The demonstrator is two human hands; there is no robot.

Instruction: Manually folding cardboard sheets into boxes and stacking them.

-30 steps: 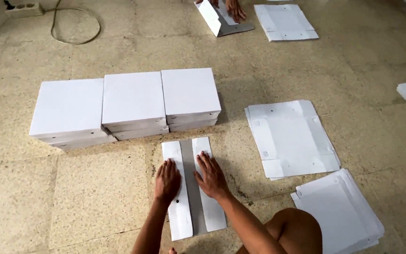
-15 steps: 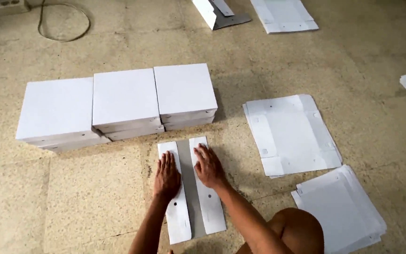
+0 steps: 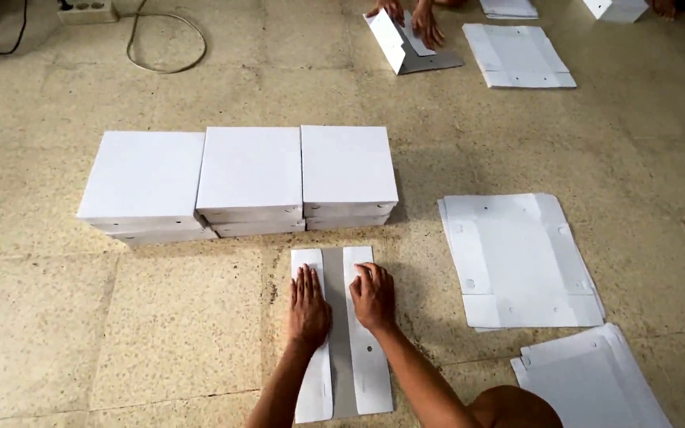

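Observation:
A flat cardboard sheet lies on the floor in front of me, its two white side flaps folded inward with a grey strip showing between them. My left hand presses flat on the left flap. My right hand presses flat on the right flap. Both palms face down with fingers together. Just beyond the sheet stand three stacks of finished white boxes in a row.
A pile of unfolded white blanks lies to the right, another pile at lower right. At the top, another person's hands fold a box beside more blanks. A power strip and cable lie top left.
The view has shifted, so everything sits a little lower in frame. My hands have stayed pressed on the two flaps, sliding slightly along them.

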